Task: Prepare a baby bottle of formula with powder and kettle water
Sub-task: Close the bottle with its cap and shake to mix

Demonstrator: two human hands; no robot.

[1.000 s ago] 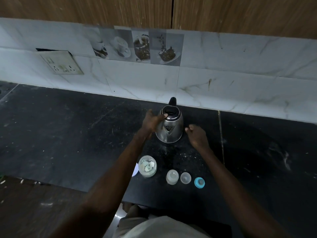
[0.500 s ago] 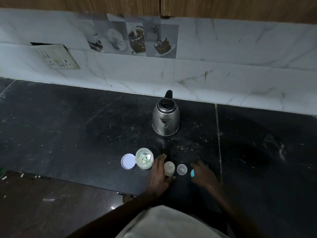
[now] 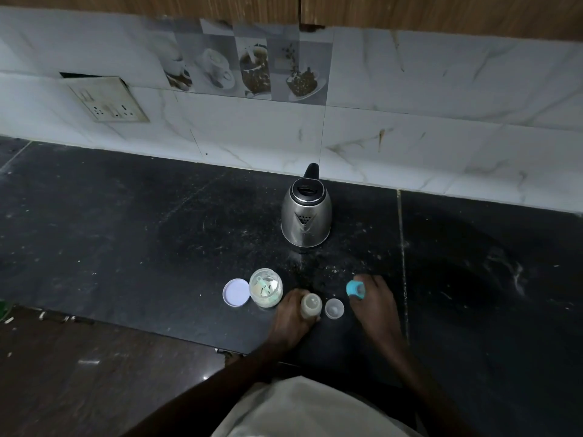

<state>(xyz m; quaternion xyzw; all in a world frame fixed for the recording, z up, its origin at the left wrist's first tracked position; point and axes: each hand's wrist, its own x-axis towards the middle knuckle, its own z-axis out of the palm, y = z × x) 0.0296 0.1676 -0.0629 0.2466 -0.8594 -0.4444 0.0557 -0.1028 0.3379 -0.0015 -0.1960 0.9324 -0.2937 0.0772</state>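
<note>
A small clear baby bottle (image 3: 311, 305) stands near the counter's front edge, and my left hand (image 3: 291, 320) grips its side. My right hand (image 3: 373, 304) holds the blue teat ring (image 3: 355, 289) at its fingertips, tilted and just right of a clear cap (image 3: 334, 308) that sits between my hands. An open jar of white powder (image 3: 265, 287) with a scoop inside stands left of the bottle, its white lid (image 3: 236, 292) lying flat beside it. The steel kettle (image 3: 306, 214) stands farther back with its spout facing me.
The dark stone counter (image 3: 132, 234) is dusty and scratched, with a seam line right of the kettle. A marble-tiled backsplash (image 3: 410, 146) carries a socket plate (image 3: 108, 100) at the left. The counter's front edge drops to a brown floor (image 3: 79, 373) at lower left.
Both hands left the kettle and came down to the front row. My left hand closed round the bottle, and my right hand picked up the blue ring, which now sits slightly farther back.
</note>
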